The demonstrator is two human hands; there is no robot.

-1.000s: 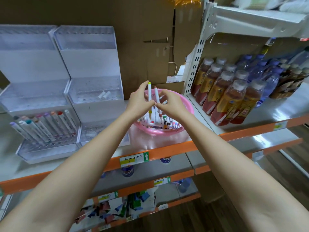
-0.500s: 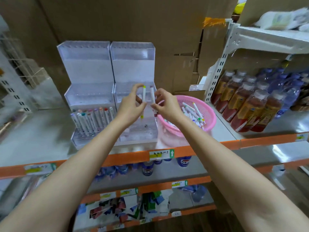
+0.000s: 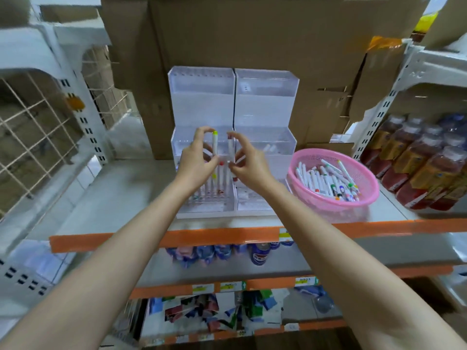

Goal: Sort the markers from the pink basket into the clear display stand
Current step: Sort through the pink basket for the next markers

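Note:
The clear tiered display stand (image 3: 202,102) stands at the back of the shelf, with several markers upright in its lowest left tier. In front of its middle tier my left hand (image 3: 195,161) holds a white marker with a yellow-green cap (image 3: 215,145) upright. Close beside it my right hand (image 3: 249,164) pinches a second white marker (image 3: 230,150), also upright. The pink basket (image 3: 366,195) sits to the right of the stand, with many white markers (image 3: 326,179) lying in it.
Cardboard boxes (image 3: 252,34) rise behind the stand. Bottled drinks (image 3: 424,162) crowd the shelf right of the basket. A white wire-grid rack (image 3: 38,127) stands at the left. The orange shelf edge (image 3: 227,234) runs below, with cans and packets on lower shelves.
Both hands have carried their markers left from above the pink basket to the front of the clear stand. The view has swung left and pulled back.

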